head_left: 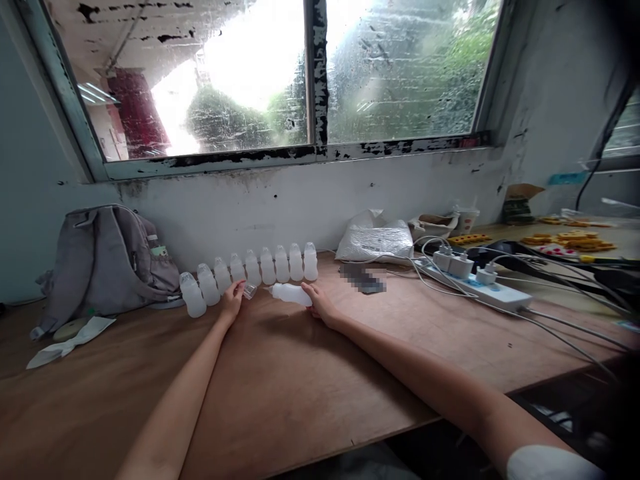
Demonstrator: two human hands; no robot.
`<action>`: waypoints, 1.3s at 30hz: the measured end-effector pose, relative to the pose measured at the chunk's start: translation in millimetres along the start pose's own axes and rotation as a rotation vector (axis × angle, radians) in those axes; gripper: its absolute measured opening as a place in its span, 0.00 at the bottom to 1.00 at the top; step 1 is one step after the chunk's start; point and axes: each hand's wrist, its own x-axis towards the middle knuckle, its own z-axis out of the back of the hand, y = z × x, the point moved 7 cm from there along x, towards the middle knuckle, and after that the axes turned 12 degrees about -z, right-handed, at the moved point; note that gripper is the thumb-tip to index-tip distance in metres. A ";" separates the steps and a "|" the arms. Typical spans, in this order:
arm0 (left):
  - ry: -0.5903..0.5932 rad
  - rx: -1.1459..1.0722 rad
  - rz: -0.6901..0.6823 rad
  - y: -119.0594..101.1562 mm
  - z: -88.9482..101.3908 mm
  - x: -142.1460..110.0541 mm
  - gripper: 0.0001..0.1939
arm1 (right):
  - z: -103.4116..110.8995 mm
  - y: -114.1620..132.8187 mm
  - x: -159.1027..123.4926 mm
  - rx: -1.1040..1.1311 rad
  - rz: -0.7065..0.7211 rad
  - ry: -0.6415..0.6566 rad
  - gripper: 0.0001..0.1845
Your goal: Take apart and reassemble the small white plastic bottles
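My right hand (320, 303) is closed around the base of a white baby bottle (291, 294), which lies sideways in the air with its nipple end pointing left. Between the fingers of my left hand (233, 300) is a clear cap (249, 289), a short distance from that nipple. The bottle in my right hand has no cap on it. Behind my hands, a row of several similar capped bottles (268, 267) stands upright along the wall, curving nearer at the left end (194, 299).
A grey backpack (115, 260) leans at the left, with a white strip (75, 343) before it. A silver padded bag (375, 237) sits by the wall. At the right lie a power strip (480, 288) with chargers and cables, and yellow pieces (570, 239). A blurred-out dark item (364, 278) lies between.
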 end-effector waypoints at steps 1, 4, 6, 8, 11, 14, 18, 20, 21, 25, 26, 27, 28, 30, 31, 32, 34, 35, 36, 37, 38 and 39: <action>-0.009 -0.014 0.012 0.3 1.6 -0.6 0.13 | -0.8 2.6 -1.7 -0.042 0.046 -0.020 0.22; -0.022 -0.067 0.043 0.6 2.8 -1.1 0.15 | -4.5 6.8 -4.8 -0.111 0.139 -0.050 0.21; -0.011 -0.109 0.062 0.3 0.7 -1.4 0.16 | -5.0 6.7 -4.1 -0.117 0.160 -0.070 0.21; 0.016 -0.151 0.082 -0.9 -2.7 -2.4 0.16 | -4.2 6.0 -2.3 -0.124 0.168 -0.088 0.21; 0.066 -0.212 0.118 -4.8 -9.2 -5.9 0.16 | -3.4 4.2 0.8 -0.153 0.167 -0.092 0.22; 0.127 -0.280 0.173 -8.8 -19.9 -12.7 0.15 | -2.7 5.0 2.0 -0.235 0.196 -0.112 0.22; 0.195 -0.382 0.245 -10.8 -38.0 -22.3 0.14 | -2.0 6.5 2.0 -0.295 0.236 -0.141 0.22; 0.201 -0.465 0.288 -9.3 -44.5 -25.0 0.13 | -2.2 6.6 1.4 -0.301 0.243 -0.144 0.22; 0.204 -0.505 0.309 -8.3 -46.8 -25.8 0.14 | -2.7 7.1 0.6 -0.308 0.253 -0.144 0.22; 0.226 -0.557 0.347 -6.0 -48.6 -25.7 0.13 | -6.2 10.2 -4.7 -0.356 0.304 -0.139 0.20; 0.229 -0.559 0.352 -5.8 -47.8 -25.5 0.12 | -6.9 10.5 -5.9 -0.366 0.307 -0.140 0.20; 0.233 -0.565 0.361 -5.8 -47.1 -25.6 0.11 | -7.5 10.8 -7.1 -0.375 0.309 -0.142 0.19; 0.242 -0.573 0.374 -5.8 -46.7 -26.1 0.11 | -8.1 11.3 -8.2 -0.383 0.312 -0.144 0.19; 0.277 -0.591 0.412 -6.0 -47.2 -28.6 0.11 | -8.6 12.4 -10.1 -0.396 0.320 -0.153 0.18; 0.299 -0.598 0.432 -6.4 -48.0 -30.2 0.11 | -8.1 13.0 -10.7 -0.396 0.323 -0.162 0.18; 0.321 -0.603 0.448 -7.2 -49.0 -31.5 0.11 | -7.2 13.5 -11.3 -0.388 0.325 -0.174 0.17; 0.353 -0.610 0.453 -11.0 -50.9 -32.3 0.12 | -4.4 14.4 -12.2 -0.362 0.327 -0.200 0.16; 0.359 -0.611 0.441 -14.2 -51.5 -31.1 0.12 | -2.7 14.9 -12.8 -0.348 0.331 -0.216 0.15; 0.361 -0.609 0.421 -18.4 -51.9 -28.9 0.13 | -1.1 15.6 -13.7 -0.334 0.341 -0.233 0.15; 0.363 -0.604 0.397 -23.3 -52.2 -26.1 0.13 | 0.2 16.4 -14.8 -0.323 0.354 -0.249 0.15; 0.366 -0.594 0.370 -29.0 -52.4 -22.7 0.14 | 1.1 17.2 -16.0 -0.316 0.371 -0.262 0.14; 0.372 -0.578 0.343 -35.2 -52.5 -19.1 0.15 | 1.6 18.0 -17.4 -0.312 0.389 -0.273 0.14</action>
